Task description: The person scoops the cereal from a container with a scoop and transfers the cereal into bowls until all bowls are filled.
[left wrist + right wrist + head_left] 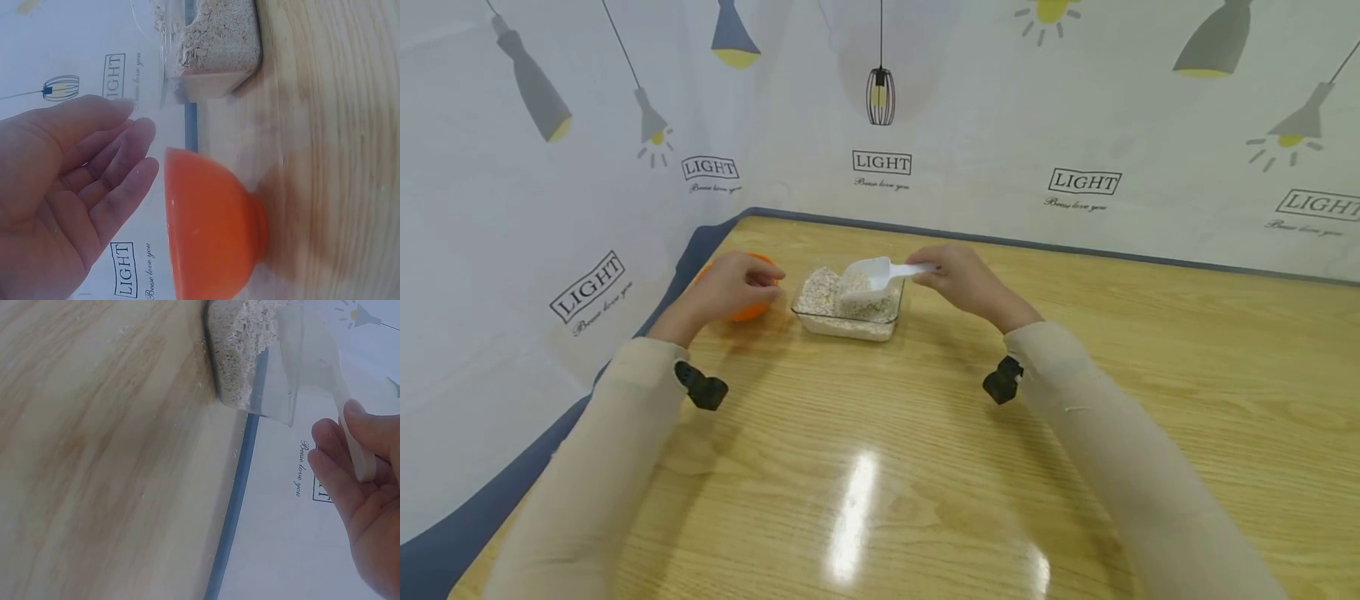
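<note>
My right hand (958, 279) grips the handle of a white scoop (880, 271), as the right wrist view (369, 487) also shows. The scoop's bowl carries pale flakes and hangs over a clear glass container (844, 325) filled with oat-like flakes (818, 292). To the left of the container stands an orange bowl (212, 225), mostly covered by my left hand (727, 287) in the head view. That hand hovers by the bowl's rim with loosely bent fingers (134, 140), holding nothing. Its fingertips are apart from the bowl in the left wrist view.
A wooden table (925, 467) runs under everything, with a dark blue edge (1000, 239) along the back and left. Behind it hangs a white sheet (970, 125) printed with lamps. Tiny flakes lie scattered near the container in the right wrist view.
</note>
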Available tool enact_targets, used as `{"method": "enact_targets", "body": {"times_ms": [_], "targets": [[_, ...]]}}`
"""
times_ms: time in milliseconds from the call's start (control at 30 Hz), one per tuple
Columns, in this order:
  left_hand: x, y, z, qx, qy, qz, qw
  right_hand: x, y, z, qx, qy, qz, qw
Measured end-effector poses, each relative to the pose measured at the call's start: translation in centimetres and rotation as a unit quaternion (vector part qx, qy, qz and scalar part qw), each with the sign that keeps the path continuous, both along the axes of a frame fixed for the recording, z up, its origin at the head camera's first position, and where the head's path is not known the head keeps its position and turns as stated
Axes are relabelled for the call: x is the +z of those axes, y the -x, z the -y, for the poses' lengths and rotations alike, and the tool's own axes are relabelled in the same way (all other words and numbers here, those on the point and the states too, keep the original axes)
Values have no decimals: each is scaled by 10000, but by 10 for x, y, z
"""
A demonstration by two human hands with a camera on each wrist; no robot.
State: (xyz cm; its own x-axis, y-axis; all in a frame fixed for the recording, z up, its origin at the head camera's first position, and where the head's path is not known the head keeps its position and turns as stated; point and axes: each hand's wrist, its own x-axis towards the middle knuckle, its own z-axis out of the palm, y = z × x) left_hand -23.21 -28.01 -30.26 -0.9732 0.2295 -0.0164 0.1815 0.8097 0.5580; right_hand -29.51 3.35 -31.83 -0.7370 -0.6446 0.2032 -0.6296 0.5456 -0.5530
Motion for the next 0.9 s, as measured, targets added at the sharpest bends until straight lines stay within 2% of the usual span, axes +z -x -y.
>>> {"method": "enact_targets", "body": {"times_ms": [167, 467, 667, 900], "targets": [[4, -2, 7, 74, -19, -40, 10000, 5, 0, 2, -84, 26, -118, 9999], [10, -5, 27, 257, 159, -199, 9993, 16, 4, 10, 79, 275, -282, 9992], [13, -7, 43, 452, 208, -92, 9987, 23, 4, 20, 228, 280, -349, 9987], [12, -9, 62, 672, 365, 18, 9971, 27, 3, 42, 366, 418, -177, 9983]]}}
